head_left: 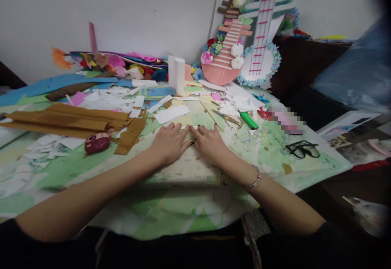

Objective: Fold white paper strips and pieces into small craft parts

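While unclenched on white strip [185, 127], both hands [167, 143] [209, 143] between brown paper [131, 136] and scissors [226, 117].

Paper strip [185, 127] mostly covered

The left hand [168, 142] and right hand [209, 143] hide most of it, so its full shape and whether they pinch or only press it cannot be told. Square blocks blur a pink item [285, 120]. The tall guitar [259, 59] runs past the top edge; the left edge cuts a blue sheet [61, 88] and a white roll [10, 134], the right edge a blue bag [357, 69]. A whitish thing [371, 216] at lower right is smeared
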Action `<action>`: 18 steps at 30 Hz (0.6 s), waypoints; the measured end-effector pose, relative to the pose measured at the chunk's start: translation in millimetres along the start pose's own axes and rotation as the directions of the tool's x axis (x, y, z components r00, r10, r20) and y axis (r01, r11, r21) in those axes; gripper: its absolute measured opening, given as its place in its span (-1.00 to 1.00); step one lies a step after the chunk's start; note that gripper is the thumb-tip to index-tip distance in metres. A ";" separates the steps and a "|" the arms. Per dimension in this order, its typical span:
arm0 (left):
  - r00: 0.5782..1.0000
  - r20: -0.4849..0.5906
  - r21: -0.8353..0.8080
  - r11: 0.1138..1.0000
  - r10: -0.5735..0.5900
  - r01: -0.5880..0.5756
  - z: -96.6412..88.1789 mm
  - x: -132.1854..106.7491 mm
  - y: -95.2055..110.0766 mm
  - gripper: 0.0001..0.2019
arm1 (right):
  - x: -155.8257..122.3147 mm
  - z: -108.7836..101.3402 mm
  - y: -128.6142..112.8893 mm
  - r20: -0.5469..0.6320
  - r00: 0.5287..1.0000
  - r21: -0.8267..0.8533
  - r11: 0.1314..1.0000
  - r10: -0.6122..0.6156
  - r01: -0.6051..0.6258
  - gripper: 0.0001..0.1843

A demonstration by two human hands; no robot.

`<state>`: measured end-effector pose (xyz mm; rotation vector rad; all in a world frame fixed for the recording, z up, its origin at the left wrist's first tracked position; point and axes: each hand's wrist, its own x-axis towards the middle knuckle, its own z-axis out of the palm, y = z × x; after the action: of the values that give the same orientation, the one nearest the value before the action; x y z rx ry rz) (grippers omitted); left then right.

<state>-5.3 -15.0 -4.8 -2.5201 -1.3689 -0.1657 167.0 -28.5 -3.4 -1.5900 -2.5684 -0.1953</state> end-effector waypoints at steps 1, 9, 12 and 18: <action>1.000 0.007 -0.002 1.000 -0.001 0.001 0.1 -1.0 0.3 -0.46 | -1.1 0.2 0.2 -0.008 1.000 0.004 1.000 0.001 -0.001 -0.44; 0.998 0.052 0.009 0.999 -0.037 0.037 -3.3 -2.4 1.6 -0.46 | -0.1 -0.8 -1.9 -0.048 0.999 -0.021 1.000 0.006 -0.007 -0.46; 0.997 0.066 0.014 0.999 -0.043 0.043 -2.9 -3.1 0.6 -0.44 | 0.4 -0.8 -2.2 -0.045 0.999 -0.026 0.999 0.030 -0.031 -0.47; 0.999 0.033 0.031 0.999 -0.037 0.036 -1.0 -5.2 1.0 -0.45 | -1.6 -0.8 -2.3 -0.049 0.997 -0.027 0.998 0.052 -0.053 -0.47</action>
<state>-7.3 -20.0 -5.2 -2.4851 -1.4202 -0.1090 165.6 -31.1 -2.9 -1.6393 -2.4960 -0.2631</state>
